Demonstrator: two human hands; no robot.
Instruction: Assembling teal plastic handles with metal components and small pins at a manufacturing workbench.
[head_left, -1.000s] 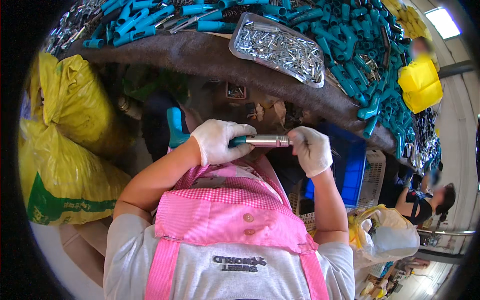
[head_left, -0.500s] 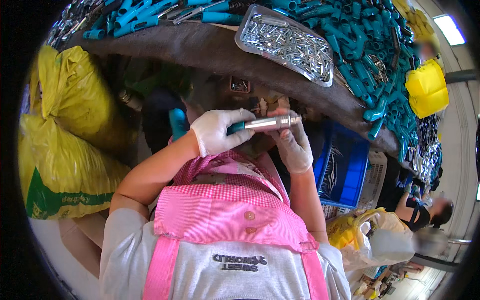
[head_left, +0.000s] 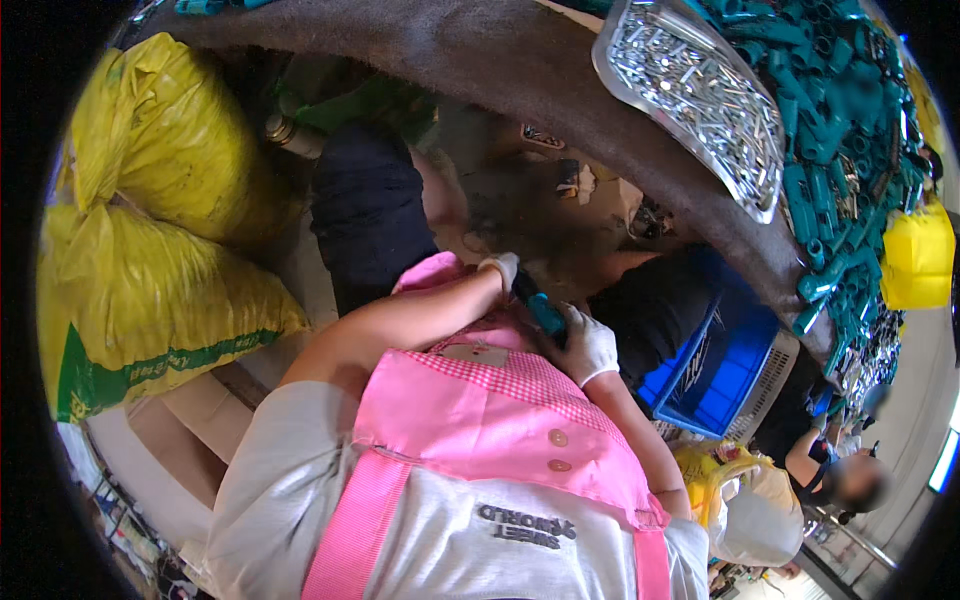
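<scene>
Low over my lap, in front of the pink apron, both my white-gloved hands are close together. Between them slants a black-and-teal handle-like piece (head_left: pixel 541 308), its black part toward the left hand and its teal part toward the right. My right hand (head_left: pixel 590 347) is closed around the teal part, with its thumb side along it. My left hand (head_left: pixel 503 270) is curled beside the black end; its fingertips are mostly hidden, and what they hold cannot be made out.
Ahead, a bench edge (head_left: pixel 480 50) curves across, bearing a clear tray of small metal pins (head_left: pixel 690 95) and a heap of teal housings (head_left: pixel 820 120). Yellow sacks (head_left: pixel 170 290) stand at left. At right are a blue crate (head_left: pixel 725 350), a plastic bag (head_left: pixel 755 510) and another person (head_left: pixel 815 465).
Both hands have dropped from below the bench edge toward my lap. The metal cylinder on a teal handle they held has gone from sight. The view has swung left.
</scene>
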